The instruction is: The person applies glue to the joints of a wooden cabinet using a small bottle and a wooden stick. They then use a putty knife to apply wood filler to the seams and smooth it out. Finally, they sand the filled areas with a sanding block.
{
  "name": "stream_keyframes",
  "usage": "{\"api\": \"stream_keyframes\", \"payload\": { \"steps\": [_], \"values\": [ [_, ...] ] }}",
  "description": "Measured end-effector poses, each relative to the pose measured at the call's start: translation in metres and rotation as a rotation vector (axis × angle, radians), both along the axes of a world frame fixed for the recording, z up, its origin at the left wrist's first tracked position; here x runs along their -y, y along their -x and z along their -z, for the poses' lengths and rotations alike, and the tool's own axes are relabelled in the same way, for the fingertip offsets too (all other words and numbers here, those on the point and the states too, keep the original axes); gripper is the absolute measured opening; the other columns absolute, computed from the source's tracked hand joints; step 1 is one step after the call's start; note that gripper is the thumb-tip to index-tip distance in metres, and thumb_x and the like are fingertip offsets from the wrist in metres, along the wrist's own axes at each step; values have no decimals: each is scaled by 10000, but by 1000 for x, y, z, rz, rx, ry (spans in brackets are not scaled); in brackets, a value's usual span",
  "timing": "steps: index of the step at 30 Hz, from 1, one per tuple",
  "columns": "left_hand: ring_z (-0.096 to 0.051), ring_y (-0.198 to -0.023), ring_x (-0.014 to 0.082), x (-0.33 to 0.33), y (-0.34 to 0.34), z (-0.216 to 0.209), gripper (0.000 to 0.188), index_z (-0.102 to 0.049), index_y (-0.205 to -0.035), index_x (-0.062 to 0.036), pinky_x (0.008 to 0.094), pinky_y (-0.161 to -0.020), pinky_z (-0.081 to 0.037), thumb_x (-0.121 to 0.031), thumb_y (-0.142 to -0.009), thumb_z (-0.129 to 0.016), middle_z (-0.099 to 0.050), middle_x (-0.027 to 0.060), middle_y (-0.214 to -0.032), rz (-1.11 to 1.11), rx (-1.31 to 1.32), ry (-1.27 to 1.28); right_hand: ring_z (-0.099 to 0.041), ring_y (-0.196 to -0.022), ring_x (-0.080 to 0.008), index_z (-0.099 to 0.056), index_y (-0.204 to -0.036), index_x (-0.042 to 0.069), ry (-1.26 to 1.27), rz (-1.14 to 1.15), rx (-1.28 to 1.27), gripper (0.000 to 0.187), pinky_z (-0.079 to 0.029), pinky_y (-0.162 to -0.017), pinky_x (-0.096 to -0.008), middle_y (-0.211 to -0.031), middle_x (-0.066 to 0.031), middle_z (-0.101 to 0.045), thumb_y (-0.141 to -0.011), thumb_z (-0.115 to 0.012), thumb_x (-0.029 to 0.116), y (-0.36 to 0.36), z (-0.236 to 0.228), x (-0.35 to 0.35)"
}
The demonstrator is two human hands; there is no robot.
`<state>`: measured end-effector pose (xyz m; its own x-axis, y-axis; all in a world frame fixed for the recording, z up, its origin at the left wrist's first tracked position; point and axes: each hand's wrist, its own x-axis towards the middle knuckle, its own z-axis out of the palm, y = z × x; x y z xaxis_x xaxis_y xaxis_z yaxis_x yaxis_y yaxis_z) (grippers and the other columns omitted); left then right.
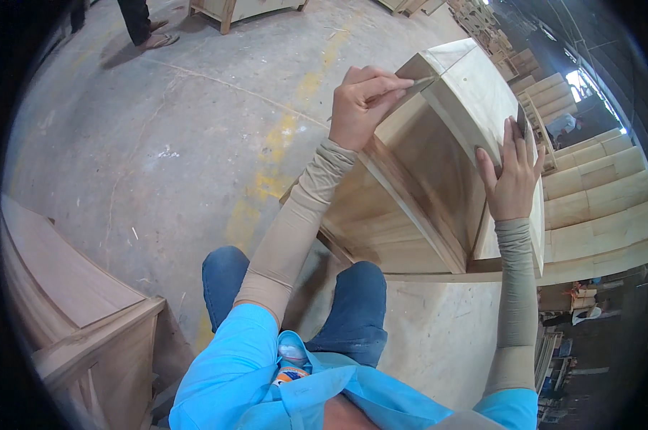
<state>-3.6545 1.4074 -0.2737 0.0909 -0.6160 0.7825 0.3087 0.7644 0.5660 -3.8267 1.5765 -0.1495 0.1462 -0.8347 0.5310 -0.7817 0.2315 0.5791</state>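
Two bare hands work at a pale wooden cabinet (469, 86), which stands in front of the person and to the right, its open side showing inner boards. The left hand (360, 107) is closed, thumb and fingers pinching a thin stick (423, 82) whose far end reaches the cabinet's upper corner, beside a line where two pieces of wood meet. That arm, in a beige sleeve (295, 222), slants up and outward past the left knee (225, 279), the wrist raised near the cabinet's open edge.

The right hand (512, 172) lies palm down on the cabinet's broad outer panel, fingers stretched and slightly spread, thumb set apart toward the panel's inner edge. A dark flat piece (522, 120) shows at its fingertips; whether the fingers grip it I cannot tell. The right forearm runs almost straight up beside the panel's lower end.

Left of the cabinet, bare grey floor (195, 143) with a worn yellow stripe (273, 154) leaves wide room around the left elbow and wrist. Another wooden piece of furniture (101, 340) stands at the lower left, well apart from both hands. On the right, long pale boards (600, 204) crowd close behind the cabinet, so space there looks tighter.
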Motion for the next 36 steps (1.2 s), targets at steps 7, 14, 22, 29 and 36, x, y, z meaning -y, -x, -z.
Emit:
{"api": "stream_keyframes", "payload": {
  "steps": [7, 14, 22, 29, 36],
  "values": [
    [-529, -837, 139, -19, 1, 5, 213, -738, -951, -126, 259, -726, -428, -27, -769, -689, -662, 6, -902, -64, -34, -68, -316, -1354, -281, -392, -1385, 48, -6, 19, -8, 659, -142, -1103, -536, -1392, -103, -444, -888, -538, 456, 0, -2, -1],
    [-524, -762, 143, -24, 22, 5, 210, -732, -920, -147, 267, -691, -384, -44, -736, -725, -655, -17, -891, -322, -79, 6, -314, -1353, -287, -388, -1389, 49, -14, 11, -15, 651, -133, -1109, -533, -1399, -102, -436, -894, -529, 449, 1, -1, -2],
    [-499, -712, 152, -26, 29, 7, 229, -727, -912, -144, 277, -666, -366, -35, -710, -732, -641, -16, -871, -408, -80, 38, -325, -1345, -302, -389, -1389, 48, -22, 10, -4, 649, -139, -1107, -537, -1401, -104, -434, -893, -533, 441, 0, -1, -2],
    [-494, -755, 164, -25, 17, 9, 232, -727, -934, -143, 277, -692, -378, -33, -730, -714, -638, -11, -879, -358, -64, 29, -334, -1337, -311, -396, -1384, 46, -14, -15, -6, 644, -144, -1101, -549, -1393, -106, -445, -893, -539, 437, 1, 0, -1],
    [-514, -790, 165, -23, 17, 14, 234, -727, -942, -139, 290, -699, -396, -25, -740, -698, -643, -3, -889, -290, 3, 85, -355, -1323, -314, -397, -1383, 47, -9, -1, -31, 643, -145, -1099, -555, -1386, -112, -452, -896, -528, 446, 3, -1, -2]
  ]
}}
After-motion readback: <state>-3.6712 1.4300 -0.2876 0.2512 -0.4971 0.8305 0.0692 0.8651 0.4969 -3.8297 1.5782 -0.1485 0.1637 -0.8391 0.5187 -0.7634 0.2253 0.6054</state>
